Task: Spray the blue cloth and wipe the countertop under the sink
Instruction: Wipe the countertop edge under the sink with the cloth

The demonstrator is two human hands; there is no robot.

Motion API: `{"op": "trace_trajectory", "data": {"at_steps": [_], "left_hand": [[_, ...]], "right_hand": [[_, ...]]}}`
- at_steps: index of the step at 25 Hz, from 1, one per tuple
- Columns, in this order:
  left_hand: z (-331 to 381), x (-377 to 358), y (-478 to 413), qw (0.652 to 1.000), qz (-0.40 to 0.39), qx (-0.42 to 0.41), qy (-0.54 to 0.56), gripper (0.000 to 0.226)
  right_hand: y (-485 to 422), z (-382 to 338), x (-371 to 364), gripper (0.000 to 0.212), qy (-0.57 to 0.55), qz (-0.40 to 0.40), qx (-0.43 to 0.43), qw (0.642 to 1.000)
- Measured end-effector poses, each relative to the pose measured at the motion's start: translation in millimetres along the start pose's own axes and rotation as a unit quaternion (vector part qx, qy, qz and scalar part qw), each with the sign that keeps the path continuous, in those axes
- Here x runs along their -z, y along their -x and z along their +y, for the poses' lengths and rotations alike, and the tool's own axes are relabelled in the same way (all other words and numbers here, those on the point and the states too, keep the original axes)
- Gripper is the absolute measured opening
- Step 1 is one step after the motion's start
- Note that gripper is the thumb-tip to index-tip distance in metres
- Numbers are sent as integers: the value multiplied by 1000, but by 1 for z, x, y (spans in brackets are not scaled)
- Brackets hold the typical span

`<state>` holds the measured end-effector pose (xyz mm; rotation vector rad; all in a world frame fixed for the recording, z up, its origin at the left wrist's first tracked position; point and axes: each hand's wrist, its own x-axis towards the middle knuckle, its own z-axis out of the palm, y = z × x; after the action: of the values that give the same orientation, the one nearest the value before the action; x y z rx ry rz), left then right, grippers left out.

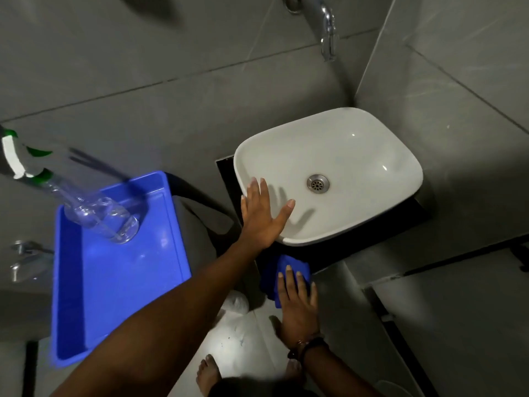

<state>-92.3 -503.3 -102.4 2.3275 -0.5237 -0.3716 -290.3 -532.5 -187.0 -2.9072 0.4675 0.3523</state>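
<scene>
A white basin [352,156] sits on a dark countertop [343,253] in the corner. My left hand [262,216] rests flat on the basin's near left rim, fingers spread, holding nothing. My right hand [297,305] presses the blue cloth [274,273] against the countertop's front edge just below the basin; the fingers lie over the cloth. A clear spray bottle [97,213] with a green and white head lies tilted in the blue tray [120,287] at the left.
A chrome tap [327,30] juts from the grey tiled wall above the basin. Another chrome fitting [23,262] is on the wall at the far left. A white bag [236,302] lies on the floor below, near my bare feet [209,373].
</scene>
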Motion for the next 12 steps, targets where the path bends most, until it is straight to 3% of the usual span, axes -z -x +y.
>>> {"op": "trace_trajectory", "data": {"at_steps": [4,7,9,10,11,12], "left_hand": [[-31,10,65,999,13,-15,35,83],[-57,29,112,969,29,62,239,49],[-75,44,134,943,-1,86,322,25],[-86,54,143,939,-10,93,331,21],[-97,67,150,933,-16,111,343,17],[-107,80,153,925,-20,133,356,18]], "right_hand": [[-8,4,16,50,95,86,27,991],[-14,-10,29,41,113,86,33,989],[-18,-27,41,37,-52,29,-61,996],[-20,-39,52,27,-186,12,-136,973],[-23,-55,65,16,-332,1,-203,921],[-28,-70,74,8,-471,-7,-248,847]]}}
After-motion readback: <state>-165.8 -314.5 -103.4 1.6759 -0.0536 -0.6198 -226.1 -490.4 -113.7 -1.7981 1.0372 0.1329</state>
